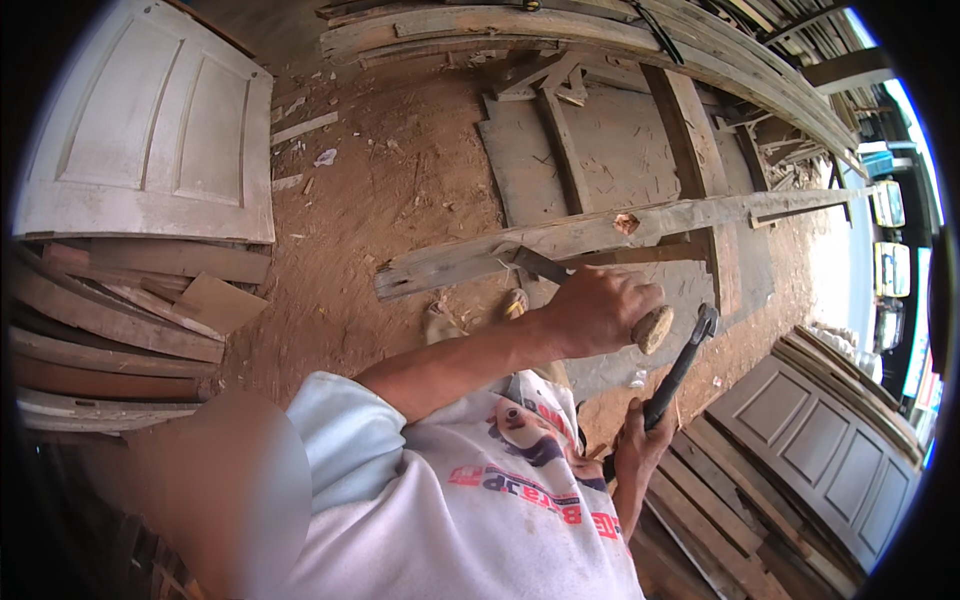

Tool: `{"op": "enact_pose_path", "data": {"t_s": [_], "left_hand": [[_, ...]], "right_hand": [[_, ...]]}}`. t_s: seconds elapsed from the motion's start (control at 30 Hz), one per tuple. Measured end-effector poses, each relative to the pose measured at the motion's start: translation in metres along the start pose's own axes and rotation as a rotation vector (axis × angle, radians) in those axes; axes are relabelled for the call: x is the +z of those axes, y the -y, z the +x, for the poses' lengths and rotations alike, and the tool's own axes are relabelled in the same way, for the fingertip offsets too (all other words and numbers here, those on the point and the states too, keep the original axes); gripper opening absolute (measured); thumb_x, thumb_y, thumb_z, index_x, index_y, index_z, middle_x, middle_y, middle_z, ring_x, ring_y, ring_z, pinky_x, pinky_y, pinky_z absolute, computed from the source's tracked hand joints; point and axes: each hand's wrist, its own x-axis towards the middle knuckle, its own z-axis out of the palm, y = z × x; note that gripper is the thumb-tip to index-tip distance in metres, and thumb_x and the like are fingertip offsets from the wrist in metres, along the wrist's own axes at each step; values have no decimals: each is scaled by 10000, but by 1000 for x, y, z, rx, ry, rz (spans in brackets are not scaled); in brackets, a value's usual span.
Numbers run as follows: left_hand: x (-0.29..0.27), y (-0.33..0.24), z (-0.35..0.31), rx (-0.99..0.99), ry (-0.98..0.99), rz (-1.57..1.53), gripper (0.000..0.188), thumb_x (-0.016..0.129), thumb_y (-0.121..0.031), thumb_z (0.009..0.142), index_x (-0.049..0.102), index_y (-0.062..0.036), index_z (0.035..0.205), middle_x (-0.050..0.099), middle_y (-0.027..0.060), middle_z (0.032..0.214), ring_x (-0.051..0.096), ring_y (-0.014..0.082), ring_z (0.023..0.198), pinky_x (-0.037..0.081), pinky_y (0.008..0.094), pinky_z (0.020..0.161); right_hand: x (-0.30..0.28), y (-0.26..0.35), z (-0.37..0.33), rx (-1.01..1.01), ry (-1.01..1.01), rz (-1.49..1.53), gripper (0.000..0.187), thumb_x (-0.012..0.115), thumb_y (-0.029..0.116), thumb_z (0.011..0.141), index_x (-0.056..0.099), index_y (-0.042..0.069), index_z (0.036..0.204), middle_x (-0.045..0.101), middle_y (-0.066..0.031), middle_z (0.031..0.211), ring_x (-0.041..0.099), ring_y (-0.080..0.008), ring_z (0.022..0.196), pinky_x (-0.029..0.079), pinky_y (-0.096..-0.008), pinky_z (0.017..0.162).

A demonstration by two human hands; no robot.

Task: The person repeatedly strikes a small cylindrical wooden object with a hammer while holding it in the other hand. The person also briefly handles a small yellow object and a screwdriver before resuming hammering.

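A work yard of brown earth (380, 200) is seen, brightly lit at the right, where vehicles (889, 205) are glimpsed beyond its edge. At its middle a long weathered plank (570, 240) is laid, a reddish-brown damaged spot being shown partway along it. Above the ground, near the plank's left end, a wooden-ended tool (652, 331) is gripped in the left hand (603, 308), its dark flat end overlapping the plank in view; whether the two are touching cannot be told. By the right hand (640, 450) a dark-handled tool (678, 380) is clasped, its metal head pointed up and away from the body. The hands are held apart, each closed around its own tool.

The plank is crossed by a broad board (692, 150), and beneath them a grey sheet (610, 140) is spread, a shorter beam (565, 155) being set over it. Feet (442, 320) are placed just beside the plank's left end. The far side is blocked by a stack of long timbers (560, 30); the left side is taken up by a white panelled door (150, 120) and curved boards (130, 345), the right by a grey panelled door (815, 440) among loose planks (715, 490). Between the white door and the plank's left end, room for moving is given by a broad stretch of earth, strewn with scraps and wood chips
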Motion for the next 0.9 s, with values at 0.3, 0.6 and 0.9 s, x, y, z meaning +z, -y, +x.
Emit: {"op": "enact_pose_path", "data": {"t_s": [0.3,0.6,0.9], "left_hand": [[55,9,-22,43,235,329,115,643,-198,863,592,-97,886,642,106,806,716,266,776,572,407,653],[8,9,8,-17,361,-80,346,813,-195,747,627,-82,1016,687,111,853,734,309,812,601,415,702],[-140,-8,24,-158,-625,-338,455,813,-202,875,599,-14,1229,655,42,850,659,115,780,574,343,650]], "right_hand": [[13,-14,20,36,75,129,228,649,231,1002,522,56,932,454,28,620,448,-74,473,387,-254,430],[10,-34,39,93,110,218,238,657,245,1009,511,68,950,470,19,645,453,-73,490,387,-250,433],[11,-31,91,-44,200,262,277,649,286,1017,504,66,931,472,18,633,461,-77,475,395,-248,434]]}}
